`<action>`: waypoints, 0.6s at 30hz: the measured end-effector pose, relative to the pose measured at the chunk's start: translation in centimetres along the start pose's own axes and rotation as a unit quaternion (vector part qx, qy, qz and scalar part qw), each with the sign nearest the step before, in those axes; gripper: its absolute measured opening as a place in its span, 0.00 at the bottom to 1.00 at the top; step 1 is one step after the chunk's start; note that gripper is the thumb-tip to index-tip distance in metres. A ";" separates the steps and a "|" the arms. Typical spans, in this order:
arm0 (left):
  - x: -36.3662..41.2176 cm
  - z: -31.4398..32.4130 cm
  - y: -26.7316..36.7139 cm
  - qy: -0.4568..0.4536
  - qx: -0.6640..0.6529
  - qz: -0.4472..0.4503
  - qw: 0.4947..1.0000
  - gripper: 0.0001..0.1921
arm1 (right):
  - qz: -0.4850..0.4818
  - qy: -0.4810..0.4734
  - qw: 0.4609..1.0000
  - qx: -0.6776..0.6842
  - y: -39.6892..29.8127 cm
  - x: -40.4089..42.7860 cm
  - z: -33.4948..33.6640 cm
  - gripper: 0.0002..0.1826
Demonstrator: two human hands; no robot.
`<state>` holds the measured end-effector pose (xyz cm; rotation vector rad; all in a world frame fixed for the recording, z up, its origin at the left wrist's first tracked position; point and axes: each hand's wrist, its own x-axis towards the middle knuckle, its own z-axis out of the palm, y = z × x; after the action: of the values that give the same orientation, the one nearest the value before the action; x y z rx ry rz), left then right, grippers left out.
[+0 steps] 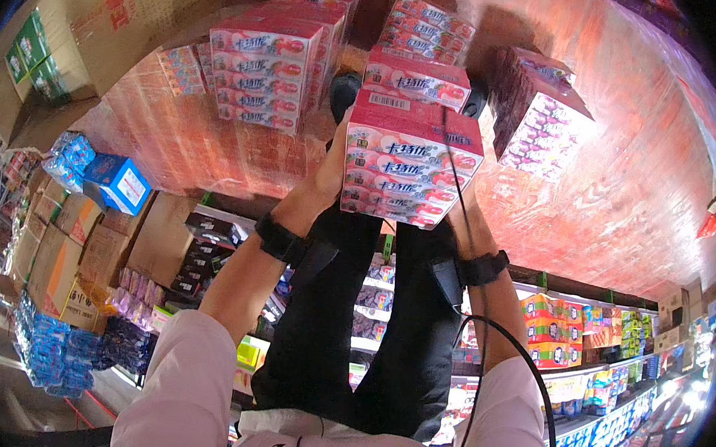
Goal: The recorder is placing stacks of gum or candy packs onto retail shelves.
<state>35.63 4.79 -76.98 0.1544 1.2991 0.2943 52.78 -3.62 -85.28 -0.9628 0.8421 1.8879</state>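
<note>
Between my two hands is a stack of pink-and-white cartons with peach pictures [411, 164]. My left hand [333, 161] presses on its left side, and its fingers are mostly hidden. On the right side, my right hand [470, 192] is largely covered by the stack. Just beyond it are more pink cartons [416, 82], partly hidden by the held stack. A taller group of matching cartons [259, 77] stands to the left on a reddish wooden board [211, 153]. Farther off is another pile of pink cartons [426, 28], and purple-printed cartons [548, 131] stand to the right.
A large open cardboard box [127, 18] is at the far left, near a blue box [120, 183]. Below the board's edge, shelves hold packaged goods [553, 330]. My black shoes [345, 88] flank the cartons. A black cable [531, 360] hangs by my right arm.
</note>
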 end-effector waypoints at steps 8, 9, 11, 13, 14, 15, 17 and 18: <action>1.8 -0.2 2.5 -0.060 -0.041 0.052 0.996 0.29 | -0.054 -0.056 0.994 -0.071 -1.6 -3.2 8.2 0.28; 2.7 1.3 3.2 -0.067 -0.036 0.054 0.996 0.29 | -0.119 -0.112 0.975 -0.154 -2.1 -1.4 2.8 0.28; 5.5 4.6 3.7 -0.087 -0.046 0.041 0.994 0.29 | -0.092 -0.072 0.968 -0.223 -7.5 1.6 -5.4 0.43; 6.6 1.4 5.1 -0.033 -0.019 0.017 0.999 0.29 | -0.107 -0.008 0.972 -0.211 -4.6 4.1 3.8 0.36; 7.6 1.8 5.5 -0.033 -0.030 0.006 0.999 0.29 | -0.147 0.076 0.957 -0.236 -5.4 3.4 7.0 0.33; 8.3 2.2 5.7 -0.035 -0.039 0.000 0.999 0.29 | -0.091 -0.003 0.992 -0.093 -6.6 5.4 4.4 0.29; 8.6 2.5 5.7 -0.035 -0.049 -0.010 0.998 0.29 | -0.089 0.026 0.989 -0.112 -6.9 5.2 4.8 0.29; 8.3 2.3 5.7 -0.032 -0.048 -0.011 0.998 0.29 | -0.082 0.051 0.987 -0.127 -6.4 5.0 5.8 0.29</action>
<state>39.05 12.86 -82.49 0.0672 1.2206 0.3293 55.00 5.73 -87.97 -1.2536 0.5695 1.8436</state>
